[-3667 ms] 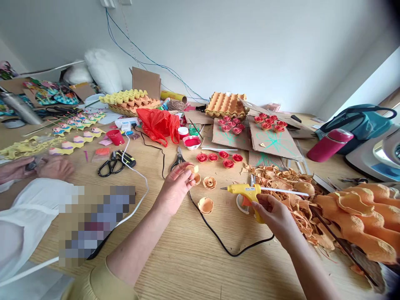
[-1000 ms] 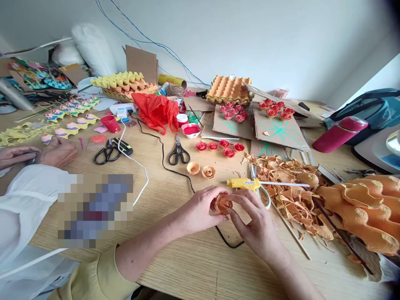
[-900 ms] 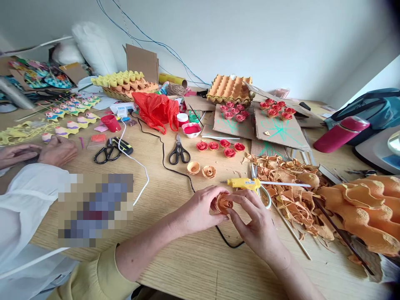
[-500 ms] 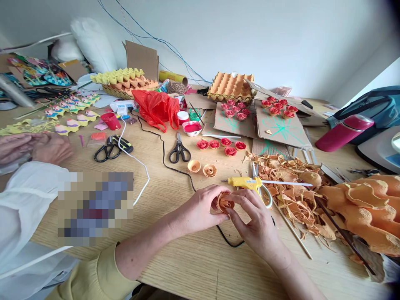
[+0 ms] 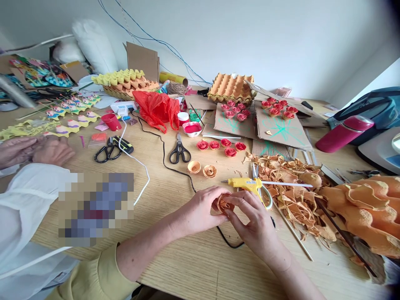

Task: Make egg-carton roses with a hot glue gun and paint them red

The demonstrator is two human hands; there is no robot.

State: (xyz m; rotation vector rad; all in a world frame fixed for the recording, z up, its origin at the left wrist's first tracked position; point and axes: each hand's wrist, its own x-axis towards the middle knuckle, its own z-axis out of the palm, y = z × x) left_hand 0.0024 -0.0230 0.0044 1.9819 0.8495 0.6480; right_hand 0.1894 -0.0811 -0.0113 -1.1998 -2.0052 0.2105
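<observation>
1. Work piece: an orange flower (image 5: 225,204) of curled petals lies between your two hands, above the table (image 5: 175,262); 12 o'clock is straight away from you, all bearings taken from this flower
2. Left hand (image 5: 195,212): curled around the flower's 9 o'clock side, thumb low, fingers over the top
3. Right hand (image 5: 258,221): narrow, fingertips and thumb on the petals at the 3 o'clock side; whether it presses or only steadies, I cannot tell
4. Flower axis: the petalled face is partly visible between your fingers; its exact tilt cannot be told, the base being hidden
5. Glue gun (image 5: 246,183): lies between 1 and 2 o'clock, just beyond your right hand, which is the nearer one; nozzle toward 9, white glue stick (image 5: 287,183) running out toward 3
6. Adjacent: an orange rose (image 5: 209,171) at 11 o'clock, with an orange cup (image 5: 194,167) just beside it on the left; black-handled scissors (image 5: 179,153) farther out, between 10 and 11
7. Also noted: five red roses (image 5: 230,152) grouped near 12
8. Markings: dark print on the glue gun's label, too small to read; no brand legible on the pink bottle (image 5: 345,133) at 2 o'clock; the cardboard (image 5: 281,133) bears green strokes, no lettering made out
</observation>
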